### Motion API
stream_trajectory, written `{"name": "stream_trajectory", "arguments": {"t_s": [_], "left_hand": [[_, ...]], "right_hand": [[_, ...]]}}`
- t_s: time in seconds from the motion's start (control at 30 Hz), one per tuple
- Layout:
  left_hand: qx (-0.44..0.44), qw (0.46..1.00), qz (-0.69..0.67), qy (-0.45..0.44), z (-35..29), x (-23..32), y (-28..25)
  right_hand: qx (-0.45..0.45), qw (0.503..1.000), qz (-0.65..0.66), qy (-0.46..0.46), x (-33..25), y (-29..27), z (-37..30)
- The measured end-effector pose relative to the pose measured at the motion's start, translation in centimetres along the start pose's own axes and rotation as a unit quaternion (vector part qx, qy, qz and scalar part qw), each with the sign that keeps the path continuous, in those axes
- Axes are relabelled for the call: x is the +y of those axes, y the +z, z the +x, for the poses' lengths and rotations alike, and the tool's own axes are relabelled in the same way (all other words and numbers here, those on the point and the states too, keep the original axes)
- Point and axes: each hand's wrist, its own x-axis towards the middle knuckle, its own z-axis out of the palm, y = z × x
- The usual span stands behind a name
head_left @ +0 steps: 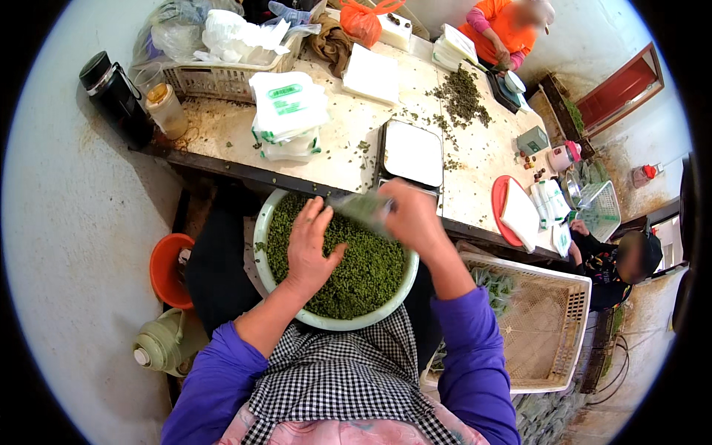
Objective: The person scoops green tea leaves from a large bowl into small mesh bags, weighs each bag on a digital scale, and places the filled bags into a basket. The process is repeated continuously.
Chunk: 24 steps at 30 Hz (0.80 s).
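Note:
A round pale basin (348, 323) rests at my lap, filled with small green berries that look like green peppercorns (352, 278). My right hand (417, 216) grips a clear plastic bag (362, 208) with green contents, held tilted above the basin's far side; motion smears both. Over the left part of the berries is my left hand (311, 248), fingers stretched and thumb apart. Its fingertips are close to the bag's left end; whether they touch it I cannot tell. Just beyond the bag, a scale with a white top (413, 153) sits on the table.
Stacked white printed bags (289, 111) and a black thermos (115, 100) stand on the table (215, 141). A white plastic crate (545, 326) with filled bags is at right. Left are an orange bucket (172, 271) and a green jug (165, 343). Two people work beyond.

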Motion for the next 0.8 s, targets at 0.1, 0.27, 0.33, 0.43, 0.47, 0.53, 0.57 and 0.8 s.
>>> {"name": "stream_trajectory", "arguments": {"t_s": [0.1,0.27,0.33,0.43,0.47,0.53,0.57,0.8], "left_hand": [[-0.087,0.993,-0.038,-0.066,-1.9,-0.2,0.1],[-0.122,0.937,-0.120,-0.306,-4.4,-2.1,-0.4],[-0.077,0.926,-0.150,-0.337,-5.4,-3.2,-0.4],[-0.045,0.926,-0.152,-0.342,-6.0,-3.6,-0.5],[-0.035,0.925,-0.158,-0.345,-6.1,-3.6,-0.6],[-0.026,0.928,-0.155,-0.338,-6.2,-3.7,-0.7],[-0.022,0.929,-0.154,-0.335,-6.1,-3.7,-0.8],[-0.091,0.936,-0.114,-0.321,-5.5,-3.2,-0.8]], "right_hand": [[-0.121,0.991,-0.019,-0.049,-1.8,3.3,-1.6],[-0.144,0.965,0.217,-0.023,0.3,6.5,1.0],[-0.014,0.990,0.139,-0.027,0.6,8.0,2.6],[0.103,0.975,-0.050,-0.189,2.3,11.3,4.5],[0.116,0.963,-0.095,-0.225,2.5,11.9,4.8],[0.068,0.964,-0.161,-0.198,2.8,12.6,5.0],[0.049,0.967,-0.171,-0.180,2.8,12.6,5.1],[0.005,0.974,0.219,-0.050,-1.9,6.7,1.2]]}}
